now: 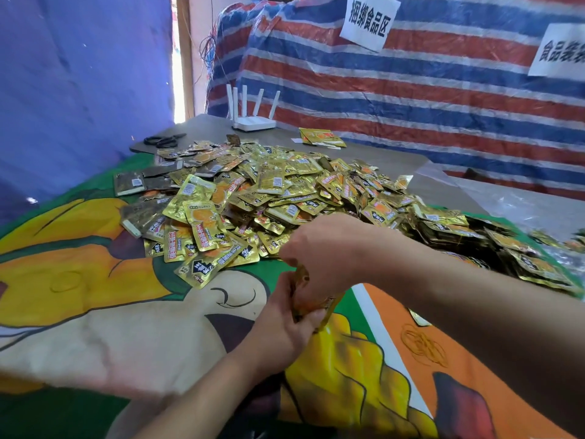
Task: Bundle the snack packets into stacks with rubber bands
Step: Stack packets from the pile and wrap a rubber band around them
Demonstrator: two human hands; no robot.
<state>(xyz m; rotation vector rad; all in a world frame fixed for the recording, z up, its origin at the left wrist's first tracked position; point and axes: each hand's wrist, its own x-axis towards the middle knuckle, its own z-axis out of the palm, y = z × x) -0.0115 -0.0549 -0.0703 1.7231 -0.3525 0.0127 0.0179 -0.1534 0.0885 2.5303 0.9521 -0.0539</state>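
A big heap of gold snack packets (285, 191) covers the middle of the table. In front of it my left hand (285, 324) grips a small stack of packets (302, 282) upright, mostly hidden between my hands. My right hand (326, 251) reaches across from the right and pinches a yellow rubber band (327, 313) stretched down over the stack. Loose rubber bands (422, 343) lie on the orange part of the cloth, to the right of my hands.
A colourful printed cloth (95, 312) covers the near table. Black scissors (164, 141) and a white router (253, 122) sit at the far end, with a few flat packets (321, 137) near them. A striped tarp (411, 90) hangs behind.
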